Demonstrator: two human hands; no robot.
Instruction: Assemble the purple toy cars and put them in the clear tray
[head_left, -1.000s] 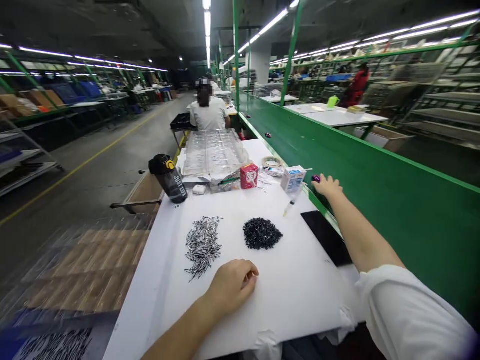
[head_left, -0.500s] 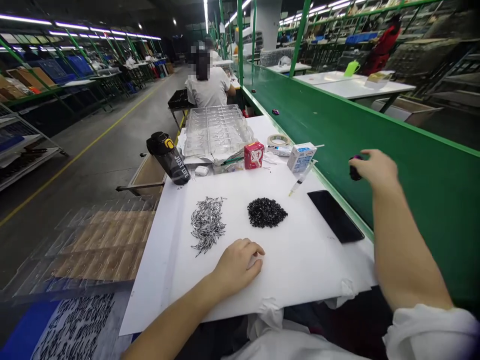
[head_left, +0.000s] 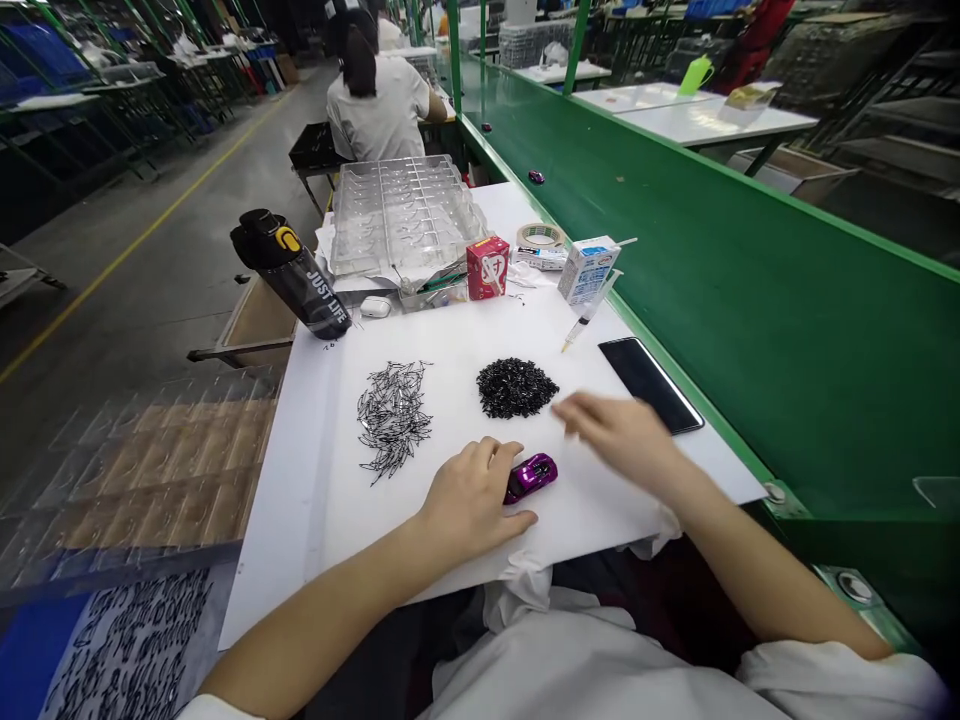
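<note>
The purple toy car (head_left: pixel 535 476) rests at the near centre of the tabletop (head_left: pixel 294 480), between the two hands. The left hand (head_left: pixel 474 492) grasps its left end: the fingers curve over the far side and the thumb lies along the near side. The car's right end projects clear of the grip and points toward the right hand (head_left: pixel 619 435). The right hand is apart from the car, with its fingertips just beside a heap of small black parts (head_left: pixel 517 388). It is blurred; whether its fingers are parted or pinched cannot be told.

The tabletop is white. A spread of thin black looped pieces (head_left: pixel 394 418) lies left of the heap. A dark flat slab (head_left: pixel 649 382) lies along the right edge. Toward the far edge stand a red box (head_left: pixel 487 268) and a white carton (head_left: pixel 587 271), with a syringe (head_left: pixel 589 316) tilted beside the carton. A black bottle (head_left: pixel 307 288) is positioned at the left edge. Clear plastic trays (head_left: pixel 409 215) are stacked beyond the red box.

A green conveyor (head_left: pixel 735 290) runs along the right side and carries a second car (head_left: pixel 535 177). A co-worker in a white shirt (head_left: pixel 386 112) sits ahead, back to the camera. A yellow line (head_left: pixel 142 238) marks the floor at left.
</note>
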